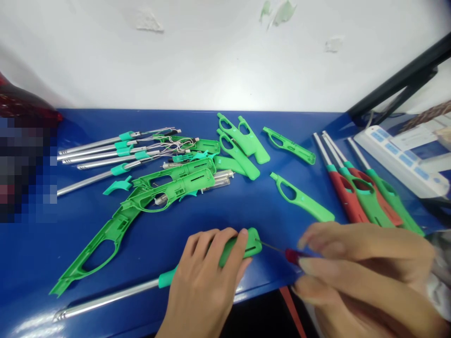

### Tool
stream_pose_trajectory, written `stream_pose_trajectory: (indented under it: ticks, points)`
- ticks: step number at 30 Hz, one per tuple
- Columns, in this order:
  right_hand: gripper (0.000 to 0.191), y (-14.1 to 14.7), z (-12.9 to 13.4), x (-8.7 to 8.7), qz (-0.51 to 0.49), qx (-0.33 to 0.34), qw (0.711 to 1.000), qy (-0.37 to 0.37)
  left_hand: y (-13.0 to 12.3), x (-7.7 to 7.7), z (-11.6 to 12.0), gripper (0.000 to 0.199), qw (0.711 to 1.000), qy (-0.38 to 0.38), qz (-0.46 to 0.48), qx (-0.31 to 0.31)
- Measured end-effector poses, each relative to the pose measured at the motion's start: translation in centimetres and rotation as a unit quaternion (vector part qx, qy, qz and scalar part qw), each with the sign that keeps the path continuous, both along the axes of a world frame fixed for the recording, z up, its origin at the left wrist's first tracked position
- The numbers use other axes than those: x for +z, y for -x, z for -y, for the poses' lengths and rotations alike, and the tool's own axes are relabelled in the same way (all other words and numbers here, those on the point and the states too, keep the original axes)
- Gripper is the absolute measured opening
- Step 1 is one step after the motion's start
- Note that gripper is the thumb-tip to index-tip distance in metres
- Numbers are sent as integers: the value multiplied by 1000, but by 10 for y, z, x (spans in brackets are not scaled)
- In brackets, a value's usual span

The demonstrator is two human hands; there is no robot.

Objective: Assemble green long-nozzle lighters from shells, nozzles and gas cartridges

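My left hand (207,274) is wrapped over the green handle of a long-nosed gas lighter (252,241), holding it down near the table's front edge. The lighter's metal tube (112,299) points to the left, with a teal collar between tube and handle. In my right hand (352,272), slightly blurred, is a thin screwdriver (291,256) with a red and dark handle. Its shaft reaches the butt end of the green handle, and the tip appears to touch there. My right palm hides most of the screwdriver's grip.
Green handle shells (236,150) are strewn across the blue table (246,206). Metal tubes with wires (116,150) lie at left, a teal trigger (118,186) beside them. Several finished-looking lighters (366,192) lie at right, near a white power strip (401,162). A white wall stands behind.
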State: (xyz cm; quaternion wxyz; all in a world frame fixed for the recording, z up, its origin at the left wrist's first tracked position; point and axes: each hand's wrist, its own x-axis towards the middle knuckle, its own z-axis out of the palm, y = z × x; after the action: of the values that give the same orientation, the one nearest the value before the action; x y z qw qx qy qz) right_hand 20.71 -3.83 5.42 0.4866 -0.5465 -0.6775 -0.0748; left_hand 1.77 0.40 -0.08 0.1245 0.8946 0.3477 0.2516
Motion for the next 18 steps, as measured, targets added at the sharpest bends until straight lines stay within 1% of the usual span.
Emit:
stream_pose_trajectory:
  ticks: [1,2,3,4,6,7,8,9,10,11,12,13,15,17,18]
  points:
    - [19,-1,1,0,-14,-38,999,7,0,0,0,31,1000,6,-5,-1]
    - [19,-2,2,-1,-19,-61,998,20,1,0,0,31,1000,13,-11,-3]
    - [23,-3,3,-2,-18,-56,998,39,1,1,1,30,1000,15,-13,-3]
    - [28,-4,4,-3,-15,-22,998,53,2,1,1,30,1000,15,-12,-1]
    - [29,-6,4,-5,2,31,998,48,2,0,1,30,1000,9,-9,1]
    - [28,-5,3,-6,13,31,999,25,2,0,1,30,1000,5,-8,1]
    - [30,-3,2,-5,10,3,1000,25,2,0,1,30,1000,1,-6,2]
    - [30,0,0,-5,-9,-23,1000,8,2,-1,1,30,1000,0,-5,2]
    - [31,4,-1,-4,-28,-28,999,-2,3,-1,2,30,1000,0,-3,3]
    - [34,8,-1,-4,-68,-62,996,7,3,-1,2,29,1000,2,-2,3]
    - [37,10,-1,-4,-99,-77,992,23,3,-1,2,29,1000,5,-2,3]
    - [40,12,0,-4,-106,-59,992,38,3,-1,3,29,1000,7,-3,3]
    - [39,11,4,-5,-71,-12,996,46,4,0,3,30,1000,8,-9,0]
    - [27,8,5,-4,-48,-12,998,31,4,0,3,31,1000,7,-12,-1]
    - [22,7,6,-3,-51,-40,998,23,3,0,3,30,1000,7,-12,0]
